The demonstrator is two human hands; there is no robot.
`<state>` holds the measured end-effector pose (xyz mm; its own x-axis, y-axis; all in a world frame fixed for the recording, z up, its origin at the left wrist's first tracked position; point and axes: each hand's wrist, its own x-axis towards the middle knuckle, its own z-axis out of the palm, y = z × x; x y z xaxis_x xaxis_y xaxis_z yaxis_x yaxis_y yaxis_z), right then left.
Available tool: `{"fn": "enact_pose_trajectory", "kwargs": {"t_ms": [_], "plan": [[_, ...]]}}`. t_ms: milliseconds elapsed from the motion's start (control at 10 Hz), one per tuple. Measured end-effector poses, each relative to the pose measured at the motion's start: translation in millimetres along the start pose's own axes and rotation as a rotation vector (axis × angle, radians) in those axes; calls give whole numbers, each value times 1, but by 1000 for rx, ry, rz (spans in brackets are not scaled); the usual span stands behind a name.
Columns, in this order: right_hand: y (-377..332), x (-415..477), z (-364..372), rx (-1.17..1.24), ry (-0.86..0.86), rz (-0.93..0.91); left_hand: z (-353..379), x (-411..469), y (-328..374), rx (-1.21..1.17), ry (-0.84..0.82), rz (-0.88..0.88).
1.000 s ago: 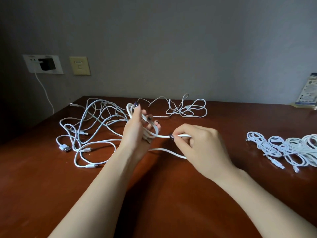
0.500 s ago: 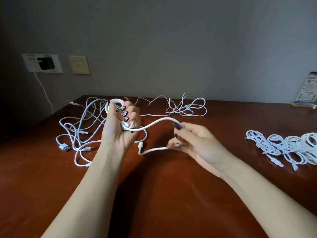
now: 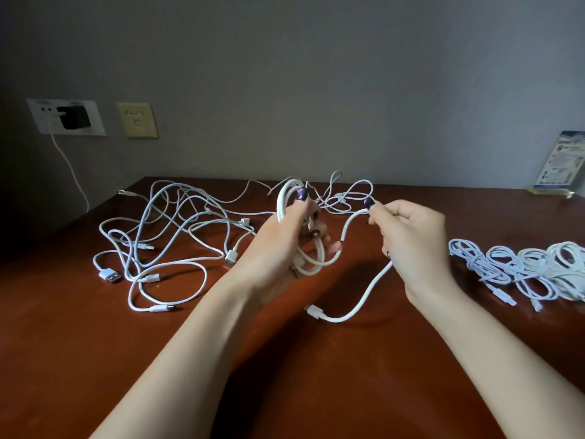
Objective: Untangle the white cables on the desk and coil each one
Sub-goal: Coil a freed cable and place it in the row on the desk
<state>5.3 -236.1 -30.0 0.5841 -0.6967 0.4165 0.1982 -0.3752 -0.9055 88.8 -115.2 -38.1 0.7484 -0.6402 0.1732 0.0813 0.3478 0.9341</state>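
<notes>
Above the middle of the desk (image 3: 95,359), the left hand (image 3: 278,245) has its fingers (image 3: 330,248) and thumb curled round several loops of a white cable (image 3: 285,201). The loops stand upright and rise past the thumbnail. Just to the right, the right hand (image 3: 414,245) pinches the same cable between thumb and forefinger, fingertips (image 3: 375,212) turned toward the coil and the other fingers folded in. From that pinch the cable arcs down into the coil. Its loose tail drops below the right hand and curves left to a plug (image 3: 313,310) between the forearms, at or just above the wood; which, I cannot tell.

Left of the hands a tangle of white cables (image 3: 164,242) sprawls from near the left wrist toward the desk's left edge, with a USB plug (image 3: 109,275) close to that edge. A smaller tangle (image 3: 348,198) lies by the far edge, behind the hands. On the right, coiled bundles (image 3: 538,267) sit in a row that runs off the right side, near the right hand but apart from it. Bare wood shows across the near part of the desk and around the forearms.

On the wall at far left, a black adapter (image 3: 74,117) sits in an outlet beside a beige plate (image 3: 136,120). A leaflet stand (image 3: 560,166) stands at the far right.
</notes>
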Motion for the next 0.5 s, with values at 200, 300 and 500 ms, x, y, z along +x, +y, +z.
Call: {"fn": "enact_pose_trajectory", "kwargs": {"t_ms": [200,300,500], "plan": [[-1,1,1,-21,-48,-28,5,-23,14,64,105,-106],[-4,-2,1,-38,-148,-9,3,-23,15,-21,79,-155],[-14,-7,0,25,-327,75,3,-23,12,-55,-20,-199]]}}
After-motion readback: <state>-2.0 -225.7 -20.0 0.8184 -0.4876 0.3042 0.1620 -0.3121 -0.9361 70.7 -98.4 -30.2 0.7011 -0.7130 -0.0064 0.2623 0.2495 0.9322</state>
